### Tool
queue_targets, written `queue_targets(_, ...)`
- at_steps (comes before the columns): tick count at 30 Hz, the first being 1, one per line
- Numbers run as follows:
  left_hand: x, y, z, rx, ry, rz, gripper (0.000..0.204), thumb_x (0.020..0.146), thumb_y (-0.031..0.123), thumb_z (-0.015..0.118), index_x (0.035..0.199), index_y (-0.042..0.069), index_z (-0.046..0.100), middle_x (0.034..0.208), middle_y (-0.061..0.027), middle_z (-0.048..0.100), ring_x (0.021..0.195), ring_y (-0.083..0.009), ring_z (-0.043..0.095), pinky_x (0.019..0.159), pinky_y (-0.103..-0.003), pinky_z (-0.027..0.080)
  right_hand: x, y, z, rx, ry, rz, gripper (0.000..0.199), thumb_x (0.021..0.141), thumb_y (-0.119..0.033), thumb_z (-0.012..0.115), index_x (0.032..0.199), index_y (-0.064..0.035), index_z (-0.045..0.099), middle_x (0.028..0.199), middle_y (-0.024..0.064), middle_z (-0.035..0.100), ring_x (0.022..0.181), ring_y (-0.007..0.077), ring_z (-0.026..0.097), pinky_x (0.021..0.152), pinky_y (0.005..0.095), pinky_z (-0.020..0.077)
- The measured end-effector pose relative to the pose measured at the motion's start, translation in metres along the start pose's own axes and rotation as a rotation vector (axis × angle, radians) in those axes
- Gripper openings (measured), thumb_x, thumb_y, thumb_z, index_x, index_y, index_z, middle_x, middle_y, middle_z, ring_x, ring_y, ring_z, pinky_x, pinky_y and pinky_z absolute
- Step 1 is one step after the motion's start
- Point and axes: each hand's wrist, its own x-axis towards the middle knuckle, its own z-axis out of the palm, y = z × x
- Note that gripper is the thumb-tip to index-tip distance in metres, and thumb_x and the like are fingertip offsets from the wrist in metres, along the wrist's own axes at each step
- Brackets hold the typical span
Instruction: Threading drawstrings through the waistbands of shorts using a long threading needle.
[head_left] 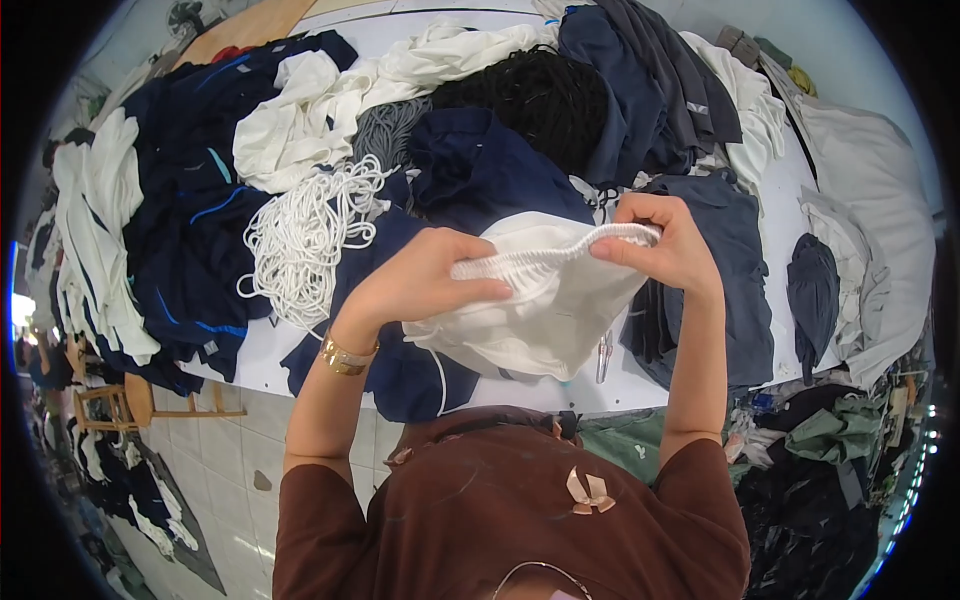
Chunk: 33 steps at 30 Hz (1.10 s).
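Note:
A white garment with a gathered elastic waistband hangs between my two hands above the near edge of the table. My left hand pinches one end of the band, thumb laid along it. At the other end, my right hand grips the band between thumb and fingers. The ruffled band runs slantwise from one hand to the other, and the cloth droops below it. A white cord dangles near the garment's left side. Dark navy cloth lies under and beside it.
A tangled heap of white cord lies left of my hands, with grey cord and black cord behind. Navy garments cover the left side; folded dark grey garments lie right. A wooden stool stands on the floor at left.

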Motion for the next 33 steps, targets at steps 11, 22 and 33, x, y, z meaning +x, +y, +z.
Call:
queue_targets(11, 0.018, -0.014, 0.023, -0.031, -0.003, -0.091, 0.034, 0.077, 0.024, 0.081, 0.092, -0.005, 0.069, 0.074, -0.0059, 0.067, 0.069, -0.0078, 0.056, 0.066, -0.026, 0.046, -0.001, 0.015, 0.033, 0.275, -0.368, 0.064, 0.047, 0.072, -0.016, 0.081, 0.116, -0.0040, 0.067, 0.113, 0.0067, 0.068, 0.099, 0.0161, 0.064, 0.089, 0.0286, 0.0483)
queue_targets(22, -0.017, -0.053, 0.016, -0.356, 0.099, -0.097, 0.037, 0.079, 0.011, 0.067, 0.113, -0.003, 0.064, 0.102, -0.0082, 0.069, 0.093, -0.0123, 0.062, 0.084, -0.027, 0.048, -0.017, 0.043, 0.024, 0.283, 0.060, 0.193, 0.023, 0.070, -0.013, 0.077, 0.087, -0.0059, 0.064, 0.085, -0.0028, 0.060, 0.079, 0.0064, 0.054, 0.073, 0.0213, 0.0403)
queue_targets(33, -0.028, -0.052, 0.018, -0.431, 0.313, -0.114, 0.023, 0.094, 0.014, 0.058, 0.103, -0.004, 0.069, 0.098, -0.0046, 0.070, 0.086, -0.0060, 0.061, 0.077, -0.021, 0.048, -0.016, 0.033, 0.038, 0.109, 0.077, 0.133, 0.021, 0.072, -0.017, 0.072, 0.083, -0.0042, 0.059, 0.075, -0.0025, 0.057, 0.071, 0.0056, 0.051, 0.067, 0.0217, 0.0406)
